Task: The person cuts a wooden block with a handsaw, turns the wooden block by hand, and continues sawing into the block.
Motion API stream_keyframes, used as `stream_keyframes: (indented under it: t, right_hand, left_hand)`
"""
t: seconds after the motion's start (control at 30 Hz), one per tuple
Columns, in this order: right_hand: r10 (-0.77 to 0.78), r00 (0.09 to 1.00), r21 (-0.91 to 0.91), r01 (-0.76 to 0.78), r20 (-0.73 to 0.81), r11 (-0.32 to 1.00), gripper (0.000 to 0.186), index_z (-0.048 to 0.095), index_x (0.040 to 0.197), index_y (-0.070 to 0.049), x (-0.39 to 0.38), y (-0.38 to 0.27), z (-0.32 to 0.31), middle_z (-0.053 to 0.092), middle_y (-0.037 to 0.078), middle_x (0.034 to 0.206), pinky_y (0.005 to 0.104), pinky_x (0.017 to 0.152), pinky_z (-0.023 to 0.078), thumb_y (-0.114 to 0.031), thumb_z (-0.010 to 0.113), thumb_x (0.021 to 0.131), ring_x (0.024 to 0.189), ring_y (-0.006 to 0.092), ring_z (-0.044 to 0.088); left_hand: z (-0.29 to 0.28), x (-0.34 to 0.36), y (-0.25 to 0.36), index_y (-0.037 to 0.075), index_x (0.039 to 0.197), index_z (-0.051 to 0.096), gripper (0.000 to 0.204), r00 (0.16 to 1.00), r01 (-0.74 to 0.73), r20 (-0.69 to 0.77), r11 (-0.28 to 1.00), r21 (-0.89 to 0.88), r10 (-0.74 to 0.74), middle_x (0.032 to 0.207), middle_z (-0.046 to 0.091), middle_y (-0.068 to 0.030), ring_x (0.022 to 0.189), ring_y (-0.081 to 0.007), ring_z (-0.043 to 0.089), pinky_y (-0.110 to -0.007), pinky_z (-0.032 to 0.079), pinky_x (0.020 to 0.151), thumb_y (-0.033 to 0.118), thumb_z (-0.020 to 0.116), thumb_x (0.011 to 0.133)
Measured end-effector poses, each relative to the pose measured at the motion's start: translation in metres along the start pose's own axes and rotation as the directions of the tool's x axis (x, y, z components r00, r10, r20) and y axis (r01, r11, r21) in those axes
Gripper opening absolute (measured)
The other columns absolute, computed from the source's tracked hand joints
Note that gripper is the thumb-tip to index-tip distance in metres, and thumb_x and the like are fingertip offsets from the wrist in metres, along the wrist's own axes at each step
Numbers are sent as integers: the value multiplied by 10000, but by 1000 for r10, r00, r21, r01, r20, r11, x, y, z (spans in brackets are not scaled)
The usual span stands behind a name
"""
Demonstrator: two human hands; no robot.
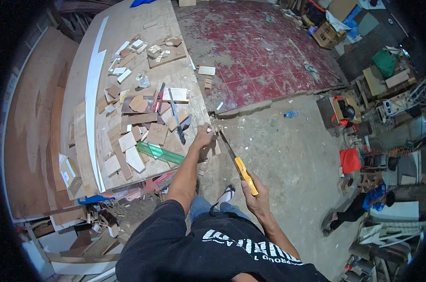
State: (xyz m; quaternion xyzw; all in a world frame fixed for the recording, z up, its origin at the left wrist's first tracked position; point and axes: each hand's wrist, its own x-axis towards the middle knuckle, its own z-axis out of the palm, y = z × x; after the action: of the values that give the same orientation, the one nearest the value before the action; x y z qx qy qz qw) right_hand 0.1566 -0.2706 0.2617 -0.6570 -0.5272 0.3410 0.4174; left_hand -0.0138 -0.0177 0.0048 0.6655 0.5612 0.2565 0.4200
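My right hand is wrapped round the yellow handle of a handsaw. Its narrow dark blade slants up and left, and the tip lies beside the table's right edge. At that edge my left hand is closed, its fingertips pinching a small pale piece close to the blade's tip; the fingers partly hide it. Just left of this hand lie a second saw-like blade with a dark handle, a red-and-black tool and a green clear plastic bottle.
Many wood offcuts cover the wooden table, with a long white strip along its left side. A plastic bottle lies on the concrete floor. Another person is at the lower right, among clutter.
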Motion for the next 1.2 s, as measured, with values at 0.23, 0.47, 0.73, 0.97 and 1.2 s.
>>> stream_keyframes:
  t: [0.23,0.47,0.73,0.97,1.2]
  right_hand:
    - [-79,992,-22,82,96,996,436,553,1259,74,19,-9,-14,680,202,834,295,596,497,-161,662,908,681,167,655]
    - [92,979,-81,-78,182,994,462,539,1262,86,34,-46,-11,651,226,807,310,584,492,-195,658,915,662,182,649]
    - [84,972,-78,-68,219,995,491,531,1256,97,55,-59,6,635,268,758,362,587,495,-247,647,925,674,296,676]
    - [92,985,-74,-82,145,994,453,561,1218,84,84,-63,27,646,276,791,387,630,508,-270,619,941,733,337,695]
    - [122,988,-50,-117,93,992,427,597,1182,57,88,-56,41,665,266,856,369,682,519,-292,620,937,808,294,705]
  left_hand:
    - [3,-9,20,84,1118,526,335,998,64,-25,996,-56,-65,1116,444,-240,940,-371,619,-425,490,877,279,608,858]
    - [4,-9,11,86,1131,513,353,999,39,-26,998,-51,-41,1124,439,-233,953,-386,609,-444,489,873,267,614,846]
    - [5,-8,8,88,1105,513,329,999,-39,1,996,-76,39,1144,428,-227,976,-399,581,-441,485,886,221,635,830]
    - [5,-7,5,66,1111,503,355,998,-67,18,995,-69,68,1140,425,-240,1071,-421,514,-444,456,933,210,640,817]
    - [7,-13,-3,48,1121,516,375,994,-103,30,991,-89,106,1154,437,-245,1104,-431,503,-456,445,958,246,635,826]
